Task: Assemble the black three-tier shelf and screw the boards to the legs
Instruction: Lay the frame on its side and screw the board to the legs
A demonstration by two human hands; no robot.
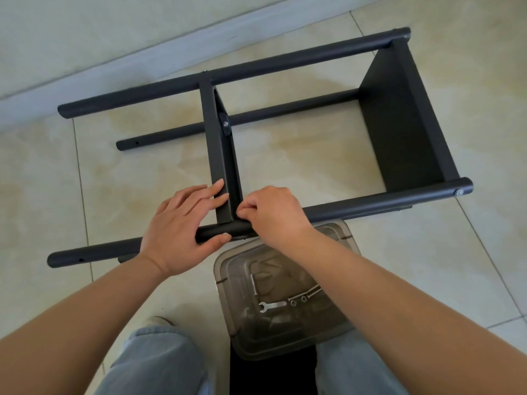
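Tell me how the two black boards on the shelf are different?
The middle board is seen nearly edge-on, so it looks thin; the end board shows its broad face. The middle board sits partway along the legs; the end board sits at their right ends. The left hand and right hand are at the middle board's near corner; nothing touches the end board. Both are black and stand between the same legs.

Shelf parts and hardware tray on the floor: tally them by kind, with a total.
Black round metal legs: 4
Black flat shelf boards: 2
Clear plastic tray: 1
Small silver flat wrench: 1
Total: 8
Loose silver bolts in the tray are too blurred to count.
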